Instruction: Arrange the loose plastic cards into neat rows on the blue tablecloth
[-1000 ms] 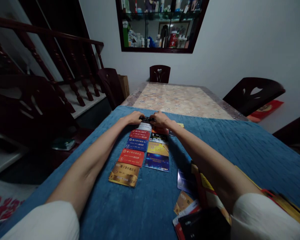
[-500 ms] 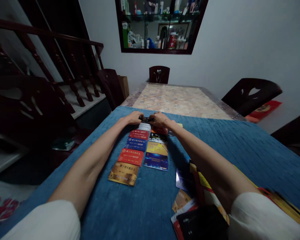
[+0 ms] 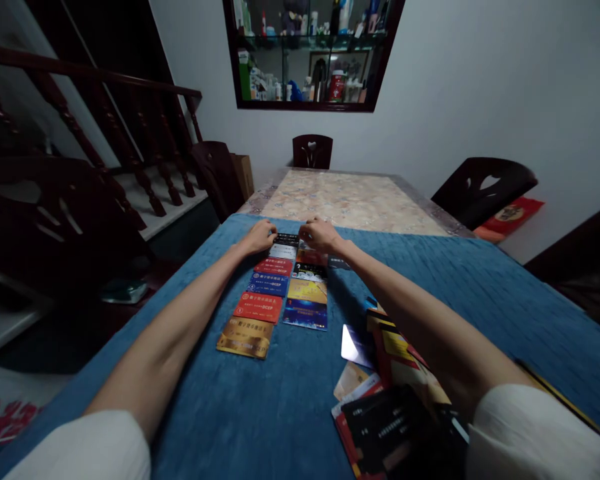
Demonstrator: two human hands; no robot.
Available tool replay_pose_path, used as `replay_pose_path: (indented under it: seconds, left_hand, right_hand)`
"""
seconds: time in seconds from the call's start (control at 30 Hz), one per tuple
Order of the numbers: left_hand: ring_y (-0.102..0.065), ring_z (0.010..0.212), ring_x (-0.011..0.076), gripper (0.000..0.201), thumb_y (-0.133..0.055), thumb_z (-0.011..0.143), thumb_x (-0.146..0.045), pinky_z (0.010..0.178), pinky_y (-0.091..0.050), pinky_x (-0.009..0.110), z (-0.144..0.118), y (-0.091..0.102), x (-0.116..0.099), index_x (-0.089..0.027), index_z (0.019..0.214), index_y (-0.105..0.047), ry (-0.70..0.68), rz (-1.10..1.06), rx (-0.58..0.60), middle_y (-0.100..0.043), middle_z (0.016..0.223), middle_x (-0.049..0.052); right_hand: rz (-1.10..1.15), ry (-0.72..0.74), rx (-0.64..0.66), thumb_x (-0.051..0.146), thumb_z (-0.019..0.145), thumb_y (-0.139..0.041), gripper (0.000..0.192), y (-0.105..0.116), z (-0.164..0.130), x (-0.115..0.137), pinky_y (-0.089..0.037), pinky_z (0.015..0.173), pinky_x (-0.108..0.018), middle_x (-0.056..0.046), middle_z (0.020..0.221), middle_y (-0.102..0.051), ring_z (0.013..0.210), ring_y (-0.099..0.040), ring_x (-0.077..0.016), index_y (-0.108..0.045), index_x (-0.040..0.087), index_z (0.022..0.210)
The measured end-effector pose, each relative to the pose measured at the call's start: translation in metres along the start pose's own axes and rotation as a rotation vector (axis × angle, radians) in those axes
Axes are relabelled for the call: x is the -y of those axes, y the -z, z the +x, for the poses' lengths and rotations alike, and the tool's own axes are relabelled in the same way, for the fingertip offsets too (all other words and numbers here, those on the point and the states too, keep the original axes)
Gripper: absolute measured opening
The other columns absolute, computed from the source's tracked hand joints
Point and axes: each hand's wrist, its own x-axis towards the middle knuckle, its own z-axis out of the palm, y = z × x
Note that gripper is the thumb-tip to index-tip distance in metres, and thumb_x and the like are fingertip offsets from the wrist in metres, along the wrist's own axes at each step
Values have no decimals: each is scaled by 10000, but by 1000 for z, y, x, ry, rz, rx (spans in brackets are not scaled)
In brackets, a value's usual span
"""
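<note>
Head view: both arms reach forward over the blue cloth (image 3: 260,407) that covers the near part of the tabletop (image 3: 350,200). The black card (image 3: 286,238) lies flat at the far end of the left column of cards, just beyond the white card (image 3: 283,251). The left hand (image 3: 260,235) touches the black card's left edge; the right hand (image 3: 321,233) touches its right edge. Each grip is curled with fingertips down at the card; whether either grip is clamped on the card cannot be told.

Toward the person from the black card, two columns of cards lie face up. The left column ends at the gold card (image 3: 245,337); the right column ends at the dark blue card (image 3: 305,314). A loose pile of cards (image 3: 380,407) lies near the right forearm, well apart from the black card. Beyond the black card, the bare tabletop runs to a dark chair (image 3: 312,151) at the wall.
</note>
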Motion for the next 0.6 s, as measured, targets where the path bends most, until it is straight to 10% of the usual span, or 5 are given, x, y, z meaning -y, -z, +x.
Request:
replay_pose_path:
  seconds: [0.6]
  left_hand:
    - [-605, 891, 232, 253, -487, 868, -135, 838, -502, 355, -63, 29, -120, -142, 898, -738, -179, -60, -179, -660, 905, 100]
  right_hand:
    - [15, 65, -153, 208, 951, -488, 230, 49, -115, 0, -277, 706, -319, -84, 1026, -717, 965, -536, -229, -715, 196, 987]
